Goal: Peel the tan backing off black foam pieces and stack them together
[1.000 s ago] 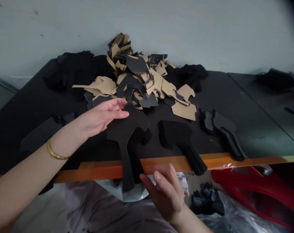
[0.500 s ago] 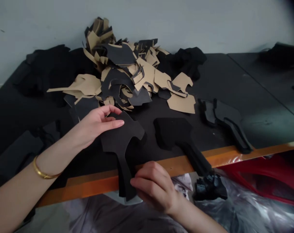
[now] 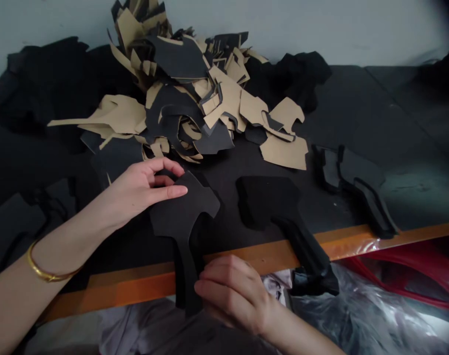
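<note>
A flat black cut-out piece, with a broad head and a narrow tail, lies tilted over the near table edge, what looks like another dark layer beneath it. My left hand pinches its upper corner between thumb and fingers. Lower down, my right hand has curled fingers against the tail; its thumb is hidden. To the right rests a thick black stack of similar shape, its tail hanging past the edge. Farther right sit more black cut-outs.
A heap of tan-backed black pieces rises at the back near the wall. Dark piles flank it. Orange tape lines the front edge of the black table. Below are clear plastic and a red object.
The view has shifted closer to the table. Both hands keep their places on the black cut-out piece, which shows little movement.
</note>
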`<state>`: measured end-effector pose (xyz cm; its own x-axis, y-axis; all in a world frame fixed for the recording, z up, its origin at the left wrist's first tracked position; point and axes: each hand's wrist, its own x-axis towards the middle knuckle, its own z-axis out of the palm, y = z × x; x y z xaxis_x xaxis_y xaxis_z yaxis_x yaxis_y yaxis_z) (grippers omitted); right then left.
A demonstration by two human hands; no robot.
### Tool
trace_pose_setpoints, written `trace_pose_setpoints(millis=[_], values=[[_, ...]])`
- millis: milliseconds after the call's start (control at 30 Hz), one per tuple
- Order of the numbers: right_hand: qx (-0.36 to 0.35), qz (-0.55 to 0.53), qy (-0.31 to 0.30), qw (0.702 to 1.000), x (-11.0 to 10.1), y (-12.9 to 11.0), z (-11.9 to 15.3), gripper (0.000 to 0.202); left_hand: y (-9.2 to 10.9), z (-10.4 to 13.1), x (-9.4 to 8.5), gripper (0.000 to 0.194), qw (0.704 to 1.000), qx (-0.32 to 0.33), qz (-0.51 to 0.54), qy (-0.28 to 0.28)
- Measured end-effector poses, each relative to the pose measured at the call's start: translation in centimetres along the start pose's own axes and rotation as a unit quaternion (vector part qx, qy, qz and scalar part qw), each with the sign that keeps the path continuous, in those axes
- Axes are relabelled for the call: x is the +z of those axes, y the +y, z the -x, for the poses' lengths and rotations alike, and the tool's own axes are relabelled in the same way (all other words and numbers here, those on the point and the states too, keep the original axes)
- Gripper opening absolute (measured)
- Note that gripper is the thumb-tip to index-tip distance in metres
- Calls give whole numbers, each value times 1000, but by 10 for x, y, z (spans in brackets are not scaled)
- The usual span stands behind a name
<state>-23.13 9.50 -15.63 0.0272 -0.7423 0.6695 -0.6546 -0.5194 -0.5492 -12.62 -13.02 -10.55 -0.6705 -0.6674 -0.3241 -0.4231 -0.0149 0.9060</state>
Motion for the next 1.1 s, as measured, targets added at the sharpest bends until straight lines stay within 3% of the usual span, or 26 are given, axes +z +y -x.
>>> trace_pose_setpoints(millis=[367, 633, 833, 1100], values=[[-4, -7, -1, 1000, 1, 1, 2, 16, -2, -1, 0, 38, 1000, -11, 5, -8], [4, -12, -24, 1000, -2, 1, 0, 18, -8, -5, -1, 40, 1000, 17, -17, 9], [-13, -12, 13, 1000, 4, 4, 2, 21, -4, -4, 2, 40, 999, 7, -32, 10], [-6, -3, 5, 1000, 3, 4, 0, 23, 2, -2, 4, 40, 999, -6, -50, 3]])
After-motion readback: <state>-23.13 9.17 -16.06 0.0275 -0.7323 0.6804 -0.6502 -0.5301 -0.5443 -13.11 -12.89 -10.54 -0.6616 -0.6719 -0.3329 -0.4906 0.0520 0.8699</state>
